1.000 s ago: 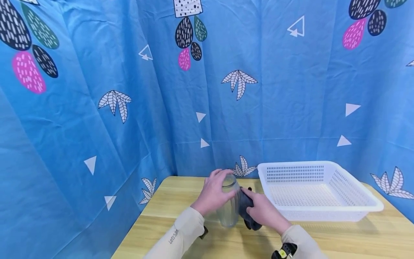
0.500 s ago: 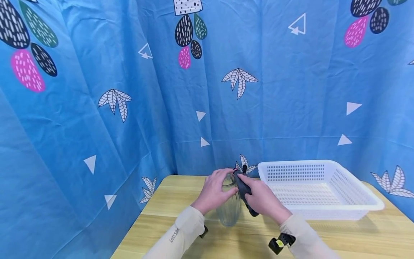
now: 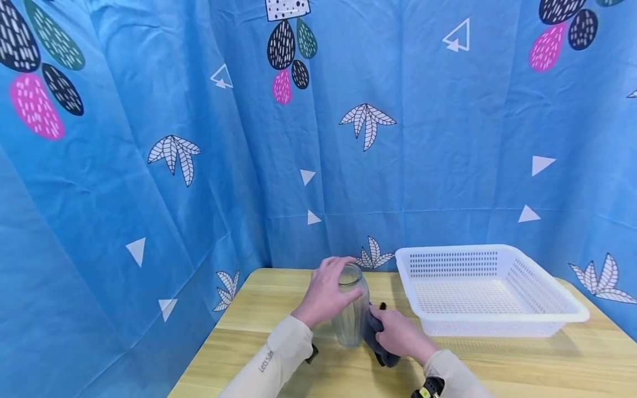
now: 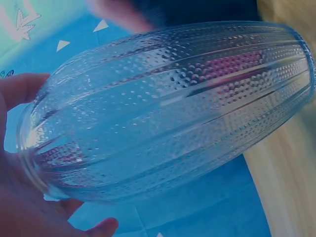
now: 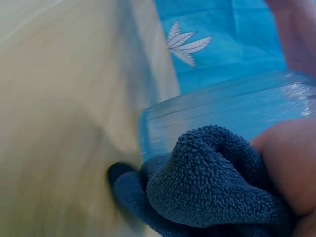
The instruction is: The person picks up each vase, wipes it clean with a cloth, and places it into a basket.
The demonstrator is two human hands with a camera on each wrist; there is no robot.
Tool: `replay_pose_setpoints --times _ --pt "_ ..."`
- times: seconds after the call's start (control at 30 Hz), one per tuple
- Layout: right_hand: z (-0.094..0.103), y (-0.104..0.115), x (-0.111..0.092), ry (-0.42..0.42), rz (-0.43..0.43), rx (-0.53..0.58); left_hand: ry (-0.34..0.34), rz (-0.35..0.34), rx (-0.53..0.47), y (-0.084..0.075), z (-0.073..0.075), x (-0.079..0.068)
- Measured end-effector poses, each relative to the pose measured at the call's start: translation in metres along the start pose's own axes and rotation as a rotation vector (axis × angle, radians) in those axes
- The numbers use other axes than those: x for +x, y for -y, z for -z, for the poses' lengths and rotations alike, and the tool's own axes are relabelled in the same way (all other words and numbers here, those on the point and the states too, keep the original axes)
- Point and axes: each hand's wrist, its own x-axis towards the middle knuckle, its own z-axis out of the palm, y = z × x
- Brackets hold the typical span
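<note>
Blue curtain backs the wooden table where curled hands hold a vase, left, and cloth, right

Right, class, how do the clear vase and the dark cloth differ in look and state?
The clear vase is see-through; the dark cloth is opaque. The vase is ribbed and dimpled, while the cloth has a fuzzy pile. The vase is roughly upright; the cloth is bunched in folds. Both are held: vase by left hand, cloth by right hand.

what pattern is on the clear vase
The vase has lengthwise ribs with rows of small dots between them, clearest in the left wrist view.
</note>
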Motion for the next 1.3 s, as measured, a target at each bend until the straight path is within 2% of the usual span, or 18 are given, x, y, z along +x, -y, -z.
replay_pose_setpoints --times 0.23,0.37,0.5,0.7,0.93,1.1,1.3 --pt "0.000 -0.005 0.000 0.019 -0.032 0.053 0.041 0.018 -0.014 0.000 0.002 0.001" --pt "0.008 0.002 -0.001 -0.018 -0.057 0.062 0.042 -0.005 0.028 0.001 0.000 0.001" --pt "0.019 0.012 -0.002 -0.091 -0.055 0.050 0.018 -0.026 0.049 0.001 -0.003 0.000" --pt "0.040 0.030 -0.002 -0.195 -0.003 0.004 -0.023 -0.045 0.067 0.003 -0.006 -0.001" --pt "0.064 0.050 0.000 -0.288 0.118 -0.056 -0.060 -0.041 0.103 0.003 -0.005 0.001" --pt "0.063 0.050 0.005 -0.248 0.123 -0.072 -0.062 -0.053 0.076 0.002 -0.004 0.002" --pt "0.039 0.033 0.006 -0.175 0.089 -0.093 -0.046 -0.063 0.048 0.003 -0.007 -0.001"
